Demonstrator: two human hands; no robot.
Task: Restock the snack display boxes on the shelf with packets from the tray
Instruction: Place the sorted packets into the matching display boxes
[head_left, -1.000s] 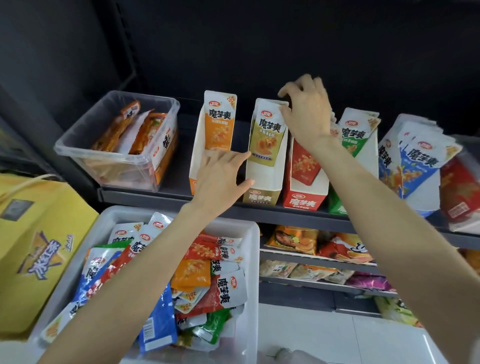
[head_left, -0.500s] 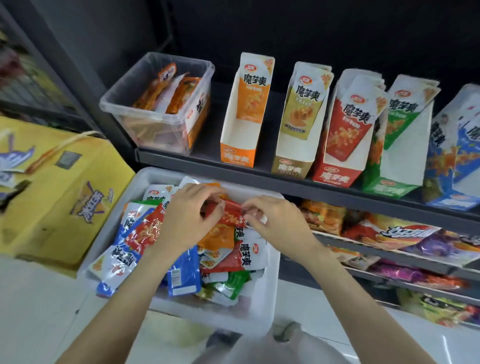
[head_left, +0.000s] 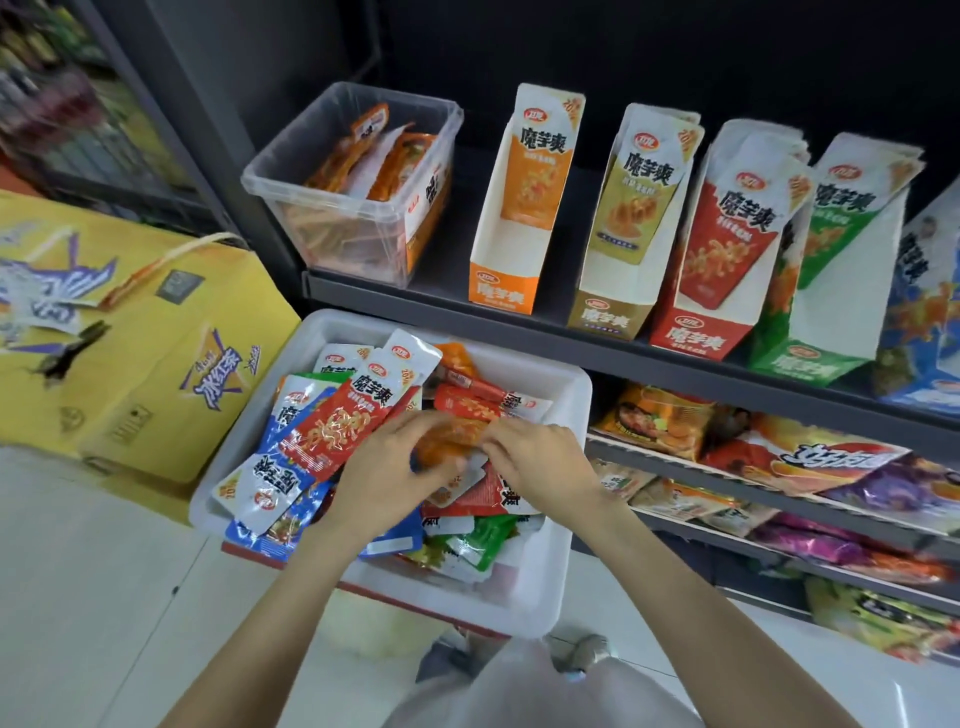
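Observation:
A white tray (head_left: 563, 525) below the shelf holds several loose snack packets in red, blue, green and orange. Both hands are down in its middle. My left hand (head_left: 387, 475) grips an orange packet (head_left: 449, 441) from the left. My right hand (head_left: 540, 462) pinches the same packet at its right end. On the dark shelf (head_left: 597, 348) above stand display boxes: orange (head_left: 514, 254) with one packet, olive (head_left: 621, 270), red (head_left: 711, 291), green (head_left: 821, 291) and, cut off at the right edge, blue (head_left: 924, 322).
A clear plastic bin (head_left: 358, 208) with orange packets sits at the shelf's left end. A yellow carton (head_left: 135, 332) stands left of the tray on the floor. Lower shelves at the right carry bagged snacks (head_left: 779, 457). My feet show below the tray.
Both hands came down from the display boxes on the shelf into the tray and took hold of an orange packet. The view tilted down and left.

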